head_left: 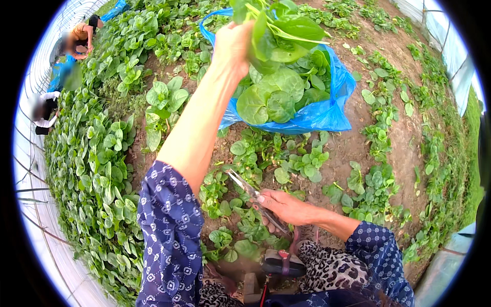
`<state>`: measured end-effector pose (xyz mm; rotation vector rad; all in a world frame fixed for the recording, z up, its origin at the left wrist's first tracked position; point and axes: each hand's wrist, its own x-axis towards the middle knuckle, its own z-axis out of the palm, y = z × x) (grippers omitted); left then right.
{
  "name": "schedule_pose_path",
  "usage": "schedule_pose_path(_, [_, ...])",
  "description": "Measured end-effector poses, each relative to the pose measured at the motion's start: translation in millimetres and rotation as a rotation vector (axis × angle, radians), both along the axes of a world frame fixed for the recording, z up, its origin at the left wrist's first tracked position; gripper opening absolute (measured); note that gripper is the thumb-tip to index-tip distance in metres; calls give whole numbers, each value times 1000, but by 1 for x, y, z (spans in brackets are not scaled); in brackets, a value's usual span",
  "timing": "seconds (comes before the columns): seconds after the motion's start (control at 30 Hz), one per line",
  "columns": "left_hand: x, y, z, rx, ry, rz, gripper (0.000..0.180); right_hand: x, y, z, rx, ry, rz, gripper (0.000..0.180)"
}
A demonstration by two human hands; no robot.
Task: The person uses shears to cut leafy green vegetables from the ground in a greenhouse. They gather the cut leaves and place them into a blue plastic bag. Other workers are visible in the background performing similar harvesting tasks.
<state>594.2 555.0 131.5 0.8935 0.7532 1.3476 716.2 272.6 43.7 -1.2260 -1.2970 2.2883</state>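
- bright, diffuse daylight, soft shadows
- left plastic wall (51, 250) near-white, washed out
- strong fisheye bend, black corners, bluish fringe
- two far people's heads (67, 44) blurred

This is a vegetable-growing plot inside a plastic-covered tunnel greenhouse. Pale translucent film (53, 261) curves up along the left side, crossed by thin dark bars (32, 190), and more plastic sheeting (452, 46) hangs on the right, with a strip of grass (473, 171) beside it. Underfoot is bare brown soil (406, 153). Broad-leaved green plants (92, 169) grow thickly on the left and in sparser rows elsewhere. A blue plastic bag (340, 115) full of loose leaves (281, 94) sits among them, and two people (81, 37) are low at the crop's far left edge.
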Motion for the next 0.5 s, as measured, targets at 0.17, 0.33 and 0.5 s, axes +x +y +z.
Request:
schedule_pose_path(0.17, [46, 23, -85, -258, 1018, 263, 50, 20, -16, 9, 0, -10, 30, 38])
schedule_pose_path(0.33, [44, 46, -79, -389, 901, 250, 55, 26, -26, 9, -75, 64, -16, 34])
schedule_pose_path(0.5, [15, 5, -11, -205, 997, 365, 67, 8, -28, -7, -76, 9, 94, 40])
